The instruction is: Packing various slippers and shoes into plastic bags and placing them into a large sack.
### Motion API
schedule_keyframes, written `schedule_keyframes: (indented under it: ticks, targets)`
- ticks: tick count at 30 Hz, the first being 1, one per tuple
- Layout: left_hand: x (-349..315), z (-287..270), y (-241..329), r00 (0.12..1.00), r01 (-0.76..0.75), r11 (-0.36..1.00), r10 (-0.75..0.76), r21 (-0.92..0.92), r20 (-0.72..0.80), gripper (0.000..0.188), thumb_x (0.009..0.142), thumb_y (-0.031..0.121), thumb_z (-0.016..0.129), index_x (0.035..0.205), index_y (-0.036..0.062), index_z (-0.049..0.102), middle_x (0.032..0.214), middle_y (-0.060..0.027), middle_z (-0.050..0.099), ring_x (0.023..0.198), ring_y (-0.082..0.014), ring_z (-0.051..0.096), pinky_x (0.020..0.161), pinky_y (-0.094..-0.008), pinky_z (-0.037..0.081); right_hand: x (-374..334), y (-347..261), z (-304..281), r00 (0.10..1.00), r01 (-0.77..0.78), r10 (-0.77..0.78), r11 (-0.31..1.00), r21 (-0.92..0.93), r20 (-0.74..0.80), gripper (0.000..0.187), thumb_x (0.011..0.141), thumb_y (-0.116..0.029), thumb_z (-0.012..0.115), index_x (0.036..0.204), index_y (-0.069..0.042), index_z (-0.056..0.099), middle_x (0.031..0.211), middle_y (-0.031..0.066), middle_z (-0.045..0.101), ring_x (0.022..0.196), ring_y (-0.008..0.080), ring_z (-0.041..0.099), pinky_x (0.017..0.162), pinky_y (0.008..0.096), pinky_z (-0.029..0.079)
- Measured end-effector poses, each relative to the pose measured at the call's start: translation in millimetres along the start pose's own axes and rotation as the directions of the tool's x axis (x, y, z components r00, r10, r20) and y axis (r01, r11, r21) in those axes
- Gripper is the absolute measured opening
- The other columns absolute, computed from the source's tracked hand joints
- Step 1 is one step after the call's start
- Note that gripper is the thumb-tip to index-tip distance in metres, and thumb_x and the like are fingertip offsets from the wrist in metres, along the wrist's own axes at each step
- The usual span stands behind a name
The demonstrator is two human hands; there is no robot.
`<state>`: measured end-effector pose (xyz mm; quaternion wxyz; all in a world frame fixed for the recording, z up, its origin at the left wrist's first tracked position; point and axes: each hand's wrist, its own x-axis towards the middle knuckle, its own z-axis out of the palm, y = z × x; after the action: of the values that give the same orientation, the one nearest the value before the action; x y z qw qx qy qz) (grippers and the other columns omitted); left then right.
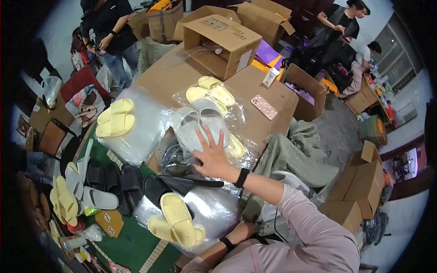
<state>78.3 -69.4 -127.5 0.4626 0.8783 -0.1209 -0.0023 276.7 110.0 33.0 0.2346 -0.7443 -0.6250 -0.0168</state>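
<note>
My right hand [212, 154] reaches over the table with its fingers spread. It lies on or just over a pair of pale grey slippers [191, 120], partly covering them. Yellow slippers [223, 96] in clear plastic lie just beyond, and another yellow one [235, 148] shows beside my wrist. Low and close to my body is my left hand [243, 231], beside a greyish sack [284, 157]; its fingers are hidden. Nearer to me, crossed yellow slippers [177, 220] rest on a stack of clear plastic bags [216, 204].
An open carton [223, 43] stands at the table's far side, near a pink patterned phone [264, 107]. Yellow slippers [116, 119] lie on more plastic bags at left. Black slippers [132, 184] line the green surface [120, 248]. Several people are in the background.
</note>
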Motion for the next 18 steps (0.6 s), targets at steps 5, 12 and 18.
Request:
schedule_keyframes:
  ticks: [5,12,18]
  targets:
    - [4.8,-6.1,6.7,0.980,0.083,0.991,-0.101,0.109,0.169,0.014,0.079,0.014,0.050,0.086,0.0060,0.058,0.081,-0.0109,0.060,0.078,-0.0280,0.059,0.070,-0.0390,0.041,14.9,23.6,7.4,0.995,0.089,-0.090,0.996,-0.017,-0.046,0.027,0.064,-0.035,0.071,0.081,-0.015,0.067,0.147,0.0195,0.014,0.135,0.0441,0.000,0.097,0.0701,-0.002]
    - [9.3,4.6,15.3,0.929,0.101,0.940,-0.206,0.326,0.307,0.022,0.080,0.014,0.047,0.096,0.0080,0.060,0.088,-0.0092,0.065,0.081,-0.0255,0.063,0.071,-0.0378,0.045,18.3,45.6,44.4,0.985,0.031,0.053,0.882,0.471,-0.165,0.026,0.063,-0.017,0.076,0.085,-0.008,0.064,0.148,0.0230,0.004,0.130,0.0385,0.029,0.099,0.0396,0.035]
    - [12.1,9.4,19.9,0.937,-0.004,0.916,-0.136,0.401,0.321,0.020,0.080,0.014,0.048,0.087,0.0058,0.065,0.088,-0.0133,0.066,0.080,-0.0300,0.064,0.069,-0.0404,0.049,-0.9,75.6,61.5,0.955,-0.290,0.265,0.721,0.630,0.136,0.029,0.070,-0.011,0.073,0.091,-0.002,0.055,0.071,0.0052,0.051,0.070,0.0129,0.048,0.066,0.0279,0.043]
